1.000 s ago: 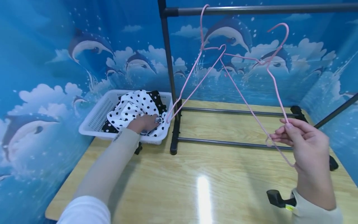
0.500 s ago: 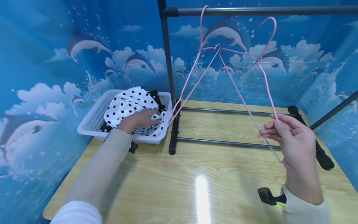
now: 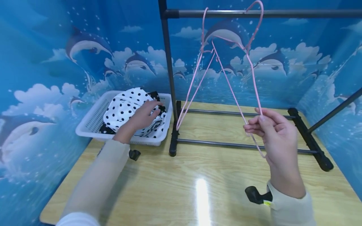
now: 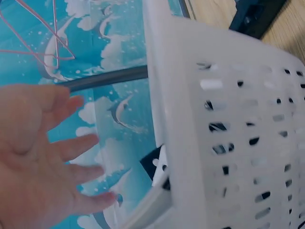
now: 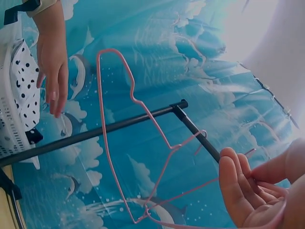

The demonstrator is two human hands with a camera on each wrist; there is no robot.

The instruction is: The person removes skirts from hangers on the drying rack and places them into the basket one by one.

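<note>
My left hand (image 3: pixel 142 116) is over the white plastic basket (image 3: pixel 82 127), above a white cloth with black dots (image 3: pixel 118 108). In the left wrist view its fingers are spread and hold nothing. Black cloth with white dots (image 3: pixel 106 129) shows at the pile's edges. My right hand (image 3: pixel 275 135) pinches the side wire of a pink clothes hanger (image 3: pixel 255 82) between thumb and fingers. That hanger's hook is up at the rail (image 3: pixel 305 13); I cannot tell whether it rests over it. Another pink hanger (image 3: pixel 202 34) hangs from the rail farther left.
A dark metal clothes rack stands on the wooden table (image 3: pixel 158 191), its left post (image 3: pixel 169 62) beside the basket. Two low bars (image 3: pixel 220 143) join its feet. A blue dolphin-print curtain (image 3: pixel 36 69) closes off the back and sides.
My right hand has moved left with the hanger, and its hook has risen to rail height. My left hand has let go of the dotted cloth and lifted slightly. The hanging hanger has turned.
</note>
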